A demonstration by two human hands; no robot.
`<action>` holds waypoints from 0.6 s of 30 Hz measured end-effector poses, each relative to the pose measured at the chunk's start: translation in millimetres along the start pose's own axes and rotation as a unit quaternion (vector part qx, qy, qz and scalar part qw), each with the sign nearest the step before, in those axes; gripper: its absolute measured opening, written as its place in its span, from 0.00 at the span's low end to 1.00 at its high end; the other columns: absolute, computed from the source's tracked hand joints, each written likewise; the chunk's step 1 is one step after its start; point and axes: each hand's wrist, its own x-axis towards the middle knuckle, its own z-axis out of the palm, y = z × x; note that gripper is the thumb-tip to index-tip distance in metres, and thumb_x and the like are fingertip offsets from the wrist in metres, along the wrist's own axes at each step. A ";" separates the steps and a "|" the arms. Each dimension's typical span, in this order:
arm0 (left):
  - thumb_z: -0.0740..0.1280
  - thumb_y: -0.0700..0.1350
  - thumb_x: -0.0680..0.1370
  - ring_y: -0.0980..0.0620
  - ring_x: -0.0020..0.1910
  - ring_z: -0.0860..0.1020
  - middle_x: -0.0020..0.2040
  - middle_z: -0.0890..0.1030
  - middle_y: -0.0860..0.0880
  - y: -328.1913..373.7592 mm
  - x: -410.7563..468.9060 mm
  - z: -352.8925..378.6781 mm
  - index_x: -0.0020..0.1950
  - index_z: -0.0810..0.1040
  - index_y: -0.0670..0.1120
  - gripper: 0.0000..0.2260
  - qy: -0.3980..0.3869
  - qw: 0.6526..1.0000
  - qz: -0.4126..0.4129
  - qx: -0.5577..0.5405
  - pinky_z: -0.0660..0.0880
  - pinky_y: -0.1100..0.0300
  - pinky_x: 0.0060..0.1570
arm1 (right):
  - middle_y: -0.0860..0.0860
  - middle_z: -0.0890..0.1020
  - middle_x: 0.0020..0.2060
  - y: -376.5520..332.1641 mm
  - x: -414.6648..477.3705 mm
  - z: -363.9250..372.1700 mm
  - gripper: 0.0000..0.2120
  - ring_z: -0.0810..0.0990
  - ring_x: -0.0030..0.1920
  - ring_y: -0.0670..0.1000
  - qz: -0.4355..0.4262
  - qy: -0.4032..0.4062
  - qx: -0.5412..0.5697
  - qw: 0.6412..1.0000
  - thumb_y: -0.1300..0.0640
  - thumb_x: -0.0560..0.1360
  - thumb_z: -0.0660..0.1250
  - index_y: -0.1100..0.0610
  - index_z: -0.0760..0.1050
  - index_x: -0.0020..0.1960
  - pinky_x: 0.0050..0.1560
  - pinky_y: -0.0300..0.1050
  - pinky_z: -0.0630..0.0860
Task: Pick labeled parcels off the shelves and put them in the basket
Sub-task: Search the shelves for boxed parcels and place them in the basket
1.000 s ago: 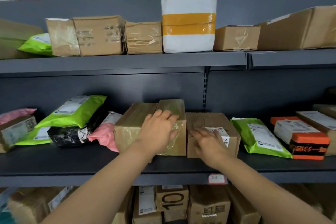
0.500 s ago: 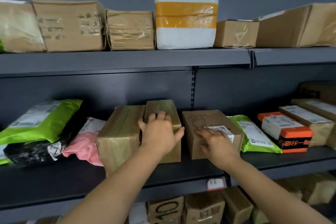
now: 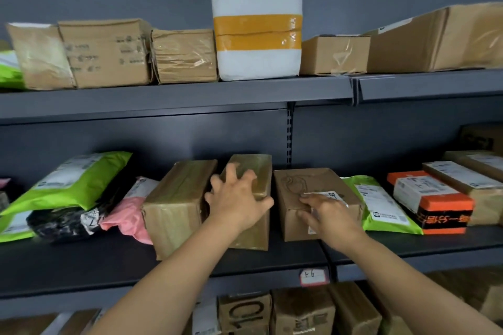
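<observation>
On grey metal middle shelf (image 3: 81,261), left to right: green plastic mailer bag (image 3: 79,179) atop black plastic bag (image 3: 62,223), pink plastic bag (image 3: 128,215) just beside, wide brown taped cardboard box (image 3: 177,204), narrow brown taped cardboard box (image 3: 253,168) touching it, brown cardboard box with white label (image 3: 307,182), second green plastic mailer (image 3: 381,207) against that box's right side, orange-and-white carton (image 3: 430,198), long brown labelled box (image 3: 468,179) behind it to the right. Left hand (image 3: 236,198) on top of narrow brown taped cardboard box; right hand (image 3: 329,215) against labelled box's front upper edge. On grey metal upper shelf (image 3: 163,98), white foam box with yellow tape band (image 3: 257,32) above, brown cartons (image 3: 109,54) on both sides. More brown cartons below (image 3: 245,313), on the shelf beneath.
</observation>
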 end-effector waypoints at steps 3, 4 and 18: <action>0.62 0.63 0.73 0.39 0.69 0.57 0.74 0.55 0.52 5.4 -4.9 3.2 0.71 0.64 0.57 0.28 0.032 0.999 -0.023 -0.014 0.62 0.41 0.65 | 0.45 0.70 0.70 11.4 -4.7 -2.4 0.21 0.69 0.68 0.47 -0.036 0.010 -0.032 0.999 0.47 0.79 0.59 0.49 0.67 0.71 0.67 0.38 0.61; 0.62 0.62 0.74 0.39 0.70 0.56 0.74 0.56 0.52 4.5 -7.1 4.6 0.71 0.64 0.57 0.27 0.041 0.999 -0.027 -0.015 0.61 0.41 0.66 | 0.44 0.69 0.70 14.2 -6.1 -2.3 0.21 0.68 0.69 0.47 -0.046 0.014 -0.041 0.998 0.47 0.80 0.58 0.48 0.66 0.71 0.67 0.39 0.62; 0.57 0.59 0.74 0.47 0.66 0.68 0.67 0.73 0.49 26.0 -39.5 22.0 0.67 0.73 0.47 0.26 0.260 0.942 -0.145 -0.154 0.64 0.48 0.67 | 0.48 0.80 0.59 39.5 -9.8 -8.7 0.20 0.81 0.53 0.51 -0.106 0.017 -0.062 0.992 0.55 0.70 0.73 0.51 0.77 0.62 0.52 0.43 0.76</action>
